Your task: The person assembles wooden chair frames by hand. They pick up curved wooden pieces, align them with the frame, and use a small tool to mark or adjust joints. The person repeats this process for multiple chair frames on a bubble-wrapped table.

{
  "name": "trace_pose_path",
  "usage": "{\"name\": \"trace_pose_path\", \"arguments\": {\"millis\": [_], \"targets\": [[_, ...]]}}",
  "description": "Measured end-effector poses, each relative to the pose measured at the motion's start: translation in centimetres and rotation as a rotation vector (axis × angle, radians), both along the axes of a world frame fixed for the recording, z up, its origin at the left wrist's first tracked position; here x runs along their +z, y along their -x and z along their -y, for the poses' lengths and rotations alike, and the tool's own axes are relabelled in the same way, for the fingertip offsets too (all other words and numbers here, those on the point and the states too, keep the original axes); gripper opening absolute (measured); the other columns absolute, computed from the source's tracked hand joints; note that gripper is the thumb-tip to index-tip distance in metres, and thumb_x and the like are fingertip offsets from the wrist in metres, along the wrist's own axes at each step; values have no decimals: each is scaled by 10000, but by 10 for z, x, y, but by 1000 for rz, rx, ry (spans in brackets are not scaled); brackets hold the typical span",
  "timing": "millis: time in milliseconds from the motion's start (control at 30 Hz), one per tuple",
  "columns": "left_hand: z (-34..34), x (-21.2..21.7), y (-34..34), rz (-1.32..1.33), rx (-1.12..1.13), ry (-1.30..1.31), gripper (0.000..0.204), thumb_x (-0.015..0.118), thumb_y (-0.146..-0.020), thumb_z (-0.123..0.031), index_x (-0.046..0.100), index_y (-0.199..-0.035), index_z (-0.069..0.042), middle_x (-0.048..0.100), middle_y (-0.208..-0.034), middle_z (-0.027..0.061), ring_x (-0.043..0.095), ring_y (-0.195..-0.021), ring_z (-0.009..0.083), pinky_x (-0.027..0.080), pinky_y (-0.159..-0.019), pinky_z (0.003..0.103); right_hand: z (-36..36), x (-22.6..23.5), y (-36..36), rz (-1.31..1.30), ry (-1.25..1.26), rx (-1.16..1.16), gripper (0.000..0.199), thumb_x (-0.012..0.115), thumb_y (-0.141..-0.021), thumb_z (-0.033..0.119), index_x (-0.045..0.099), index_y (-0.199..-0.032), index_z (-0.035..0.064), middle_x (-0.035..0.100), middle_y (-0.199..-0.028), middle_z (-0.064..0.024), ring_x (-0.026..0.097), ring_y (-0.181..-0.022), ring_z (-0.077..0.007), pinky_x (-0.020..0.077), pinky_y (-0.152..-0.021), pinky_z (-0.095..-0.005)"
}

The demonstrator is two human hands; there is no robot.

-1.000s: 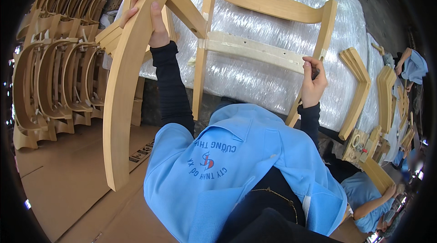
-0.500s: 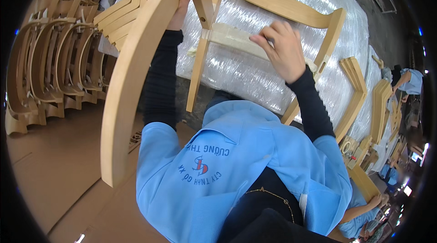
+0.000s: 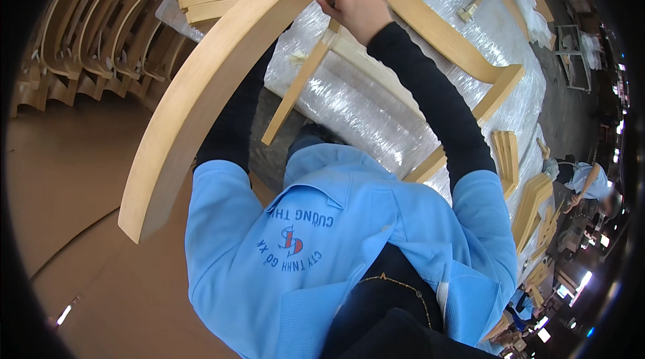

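Dark blue lettering shows on the blue shirt (image 3: 235, 285), upside down to the camera! Left of the open front edge, a curved row of letters (image 3: 290, 263) bends around a red-and-blue emblem (image 3: 289, 241); a second row (image 3: 316, 217) runs just beside the folded flap's (image 3: 310, 189) edge, its left end meeting a crease!

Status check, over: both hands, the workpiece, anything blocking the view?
Right hand curled, grip unclear. Left hand hidden behind curved wooden piece. Curved piece slants, lower end leftward. Black right sleeve partly blocks wooden frame.
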State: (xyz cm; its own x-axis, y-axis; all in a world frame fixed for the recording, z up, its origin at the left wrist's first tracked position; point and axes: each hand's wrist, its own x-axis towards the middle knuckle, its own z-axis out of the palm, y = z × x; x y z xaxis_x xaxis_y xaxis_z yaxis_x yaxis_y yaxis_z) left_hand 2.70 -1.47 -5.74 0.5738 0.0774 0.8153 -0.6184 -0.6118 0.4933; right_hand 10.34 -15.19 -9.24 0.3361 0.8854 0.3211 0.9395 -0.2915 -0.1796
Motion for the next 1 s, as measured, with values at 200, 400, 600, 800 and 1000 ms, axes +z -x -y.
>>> {"name": "trace_pose_path", "arguments": {"millis": [200,400,600,800,1000], "targets": [[2,-10,-5,-15,-6,20,622,772,-854,-66,402,-1353,-94,505,-1452,207,510,-1342,322,427,-1123,434,-9,-49,-17,-54,60,-19,324,574,-1013,421,719,-949,139,709,-780,-142,714,-744,-345,574,-683,-479],[-1,-15,7,-32,17,12,583,758,-862,-53,421,-1336,-91,509,-1453,212,509,-1347,327,424,-1125,436,-11,-42,-17,-64,180,14,364,559,-1037,403,727,-1014,82,703,-721,-146,706,-666,-328,577,-704,-443],[9,-13,21,-28,20,25,544,745,-870,-40,439,-1318,-88,512,-1454,218,508,-1352,332,421,-1127,437,-5,10,-22,-92,214,265,266,637,-1012,289,691,-1096,42,745,-934,-109,736,-846,-263,581,-802,-389],[8,-8,24,-35,42,27,507,732,-878,-27,458,-1301,-85,516,-1455,223,507,-1356,338,419,-1130,439,3,1,-17,-33,142,250,207,655,-987,267,710,-1115,113,725,-932,-113,703,-916,-305,573,-837,-400],[21,-9,10,-34,-15,35,470,718,-886,-14,477,-1283,-82,520,-1457,229,506,-1361,343,416,-1132,440,24,-8,-10,84,8,195,195,620,-973,318,694,-1034,148,734,-940,-105,726,-868,-310,568,-727,-440]]}}
